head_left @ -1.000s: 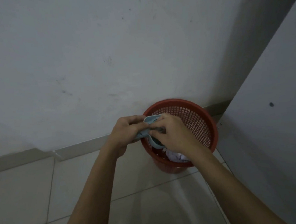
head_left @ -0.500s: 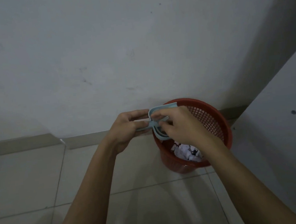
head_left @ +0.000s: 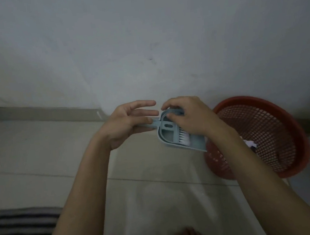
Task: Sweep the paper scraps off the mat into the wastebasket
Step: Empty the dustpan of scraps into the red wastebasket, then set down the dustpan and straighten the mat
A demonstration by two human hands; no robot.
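Both hands [head_left: 124, 124] [head_left: 190, 117] grip the dustpan [head_left: 173, 136]; right hand hides its brush [head_left: 183, 139].

Both forearms extend forward, converging at the dustpan [head_left: 173, 134]. The left hand [head_left: 124, 125] holds the dustpan handle between thumb and palm, upper fingers extended. The right hand [head_left: 190, 116] lies over the dustpan body, fingers curled onto its rear rim.
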